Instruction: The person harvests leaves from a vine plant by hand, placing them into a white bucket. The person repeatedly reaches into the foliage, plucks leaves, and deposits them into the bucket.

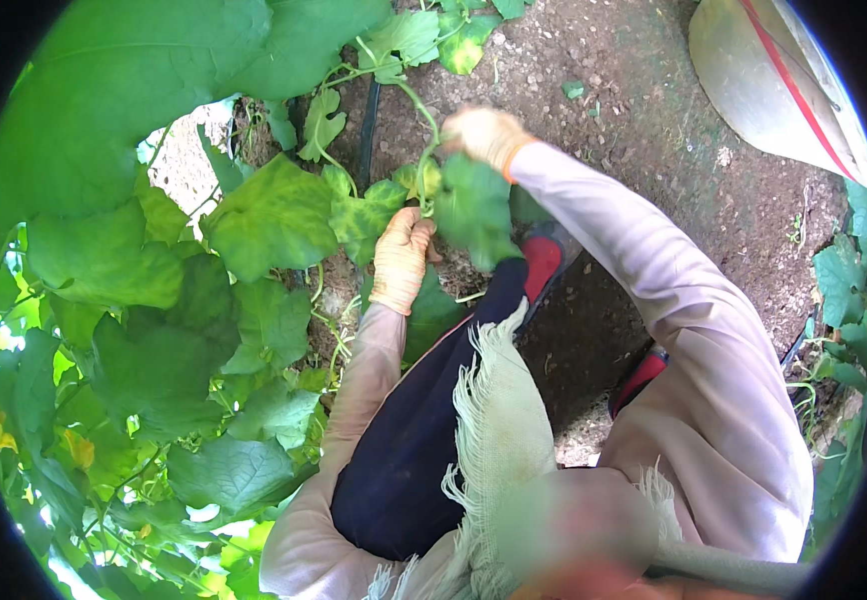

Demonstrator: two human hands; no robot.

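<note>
A green climbing vine [423, 105] runs down the upper middle of the view, with curling stems and lobed leaves. My left hand [401, 265], in a pale cream work glove, is closed around the lower end of this vine. Slightly blurred, my right hand [489, 137] wears a similar glove with an orange cuff. Its fingers are curled beside the vine's stem, above the left hand; what lies between them is hidden. Just below the right hand hangs a broad green leaf [479, 212]. A yellow-mottled leaf [364, 215] sits left of the left hand's fingertips.
Dense foliage [164, 370] fills the left side. Bare brown soil [644, 110] spreads to the right. A dark hose [370, 130] lies behind the vine. At the upper right is a pale container [754, 95] with a red stripe. More leaves [844, 280] grow along the right edge.
</note>
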